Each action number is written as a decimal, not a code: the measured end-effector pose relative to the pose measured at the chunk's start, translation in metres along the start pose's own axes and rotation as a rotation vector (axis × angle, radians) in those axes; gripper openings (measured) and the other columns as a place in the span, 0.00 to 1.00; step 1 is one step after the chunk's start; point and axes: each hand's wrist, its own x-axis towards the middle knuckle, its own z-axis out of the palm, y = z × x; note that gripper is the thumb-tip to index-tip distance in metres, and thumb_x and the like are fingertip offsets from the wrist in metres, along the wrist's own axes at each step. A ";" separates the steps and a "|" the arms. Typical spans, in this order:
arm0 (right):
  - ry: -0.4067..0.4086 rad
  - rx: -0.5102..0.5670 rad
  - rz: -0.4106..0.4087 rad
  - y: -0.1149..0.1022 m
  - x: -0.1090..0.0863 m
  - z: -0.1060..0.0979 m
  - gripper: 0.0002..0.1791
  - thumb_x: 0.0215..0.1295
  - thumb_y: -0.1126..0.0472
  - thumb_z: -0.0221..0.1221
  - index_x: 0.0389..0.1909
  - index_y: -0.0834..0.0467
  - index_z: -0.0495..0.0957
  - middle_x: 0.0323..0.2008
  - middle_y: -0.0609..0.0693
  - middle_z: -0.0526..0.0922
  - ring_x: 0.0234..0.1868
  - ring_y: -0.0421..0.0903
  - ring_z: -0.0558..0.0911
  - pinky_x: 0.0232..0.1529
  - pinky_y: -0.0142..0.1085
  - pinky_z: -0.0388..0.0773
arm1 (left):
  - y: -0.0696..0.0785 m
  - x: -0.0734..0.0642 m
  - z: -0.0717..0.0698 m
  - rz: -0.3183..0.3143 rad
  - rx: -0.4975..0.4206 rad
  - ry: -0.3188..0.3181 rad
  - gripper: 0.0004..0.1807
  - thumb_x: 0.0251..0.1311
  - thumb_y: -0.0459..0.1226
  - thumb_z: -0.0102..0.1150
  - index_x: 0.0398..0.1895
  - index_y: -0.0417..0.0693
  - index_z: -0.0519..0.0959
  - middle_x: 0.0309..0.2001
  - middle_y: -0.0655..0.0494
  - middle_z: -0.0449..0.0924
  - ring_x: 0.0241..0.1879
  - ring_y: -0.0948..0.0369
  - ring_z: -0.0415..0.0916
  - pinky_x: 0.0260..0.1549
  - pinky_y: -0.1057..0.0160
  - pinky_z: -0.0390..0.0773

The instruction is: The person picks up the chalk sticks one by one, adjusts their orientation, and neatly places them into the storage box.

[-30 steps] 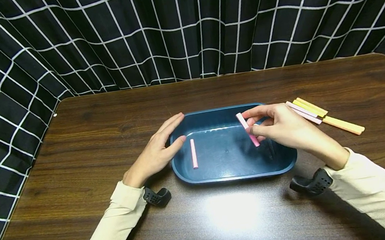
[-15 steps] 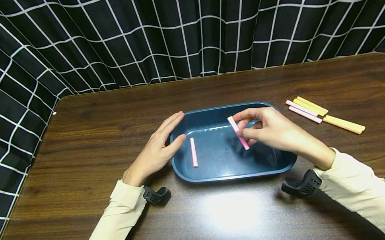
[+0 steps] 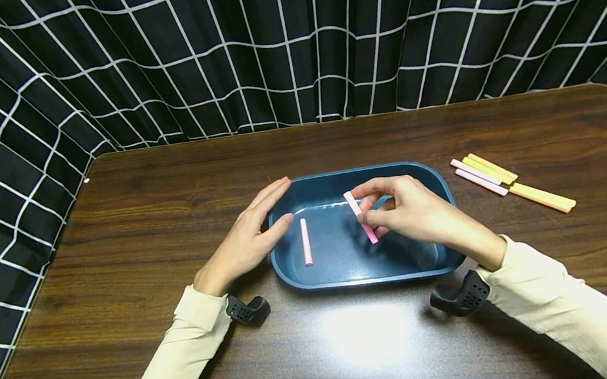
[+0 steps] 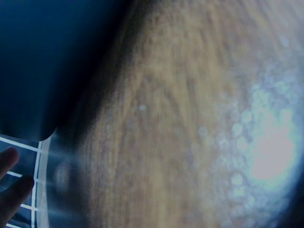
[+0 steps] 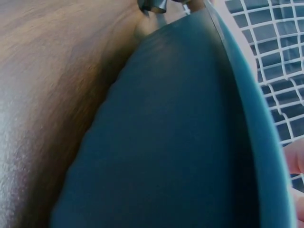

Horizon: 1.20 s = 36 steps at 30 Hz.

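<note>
A person's right hand (image 3: 399, 206) pinches a two-tone pink stick (image 3: 354, 205) between thumb and fingers, seemingly above the floor of a blue plastic tub (image 3: 368, 281), its far end angled left. The left hand (image 3: 249, 237), fingers extended and thumb apart, lies at the tub's left end; whether it bears on the rim is hard to tell. Nearby, inside the tub, lies a pale pink stick (image 3: 305, 242). A loose pinch, made mostly near the stick's middle, could let it swivel or drop and roll against its neighbor; a push from the left hand, or a brush of the right wrist against the rim, could shift the tub. Beyond its right end, two light pink sticks (image 3: 481, 182), yellow sticks (image 3: 494, 168) and orange sticks (image 3: 542, 197) lie on a wood-grain table (image 3: 168, 200), before a black-and-white grid curtain (image 3: 304, 56).
</note>
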 end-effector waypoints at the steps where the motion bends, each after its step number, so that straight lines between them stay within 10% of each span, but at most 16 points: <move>1: -0.001 0.001 0.002 0.000 0.000 0.001 0.23 0.64 0.69 0.59 0.61 0.68 0.74 0.41 0.61 0.80 0.30 0.44 0.86 0.36 0.36 0.86 | 0.000 0.000 0.000 0.001 0.000 0.000 0.32 0.71 0.42 0.52 0.76 0.47 0.59 0.78 0.54 0.56 0.78 0.57 0.52 0.76 0.49 0.53; 36: -0.083 0.025 0.050 -0.002 0.024 0.035 0.24 0.64 0.71 0.59 0.60 0.71 0.69 0.40 0.61 0.81 0.25 0.41 0.84 0.34 0.41 0.87 | 0.002 0.000 0.000 -0.008 -0.013 -0.007 0.32 0.71 0.43 0.53 0.77 0.49 0.59 0.78 0.52 0.55 0.77 0.56 0.52 0.76 0.49 0.54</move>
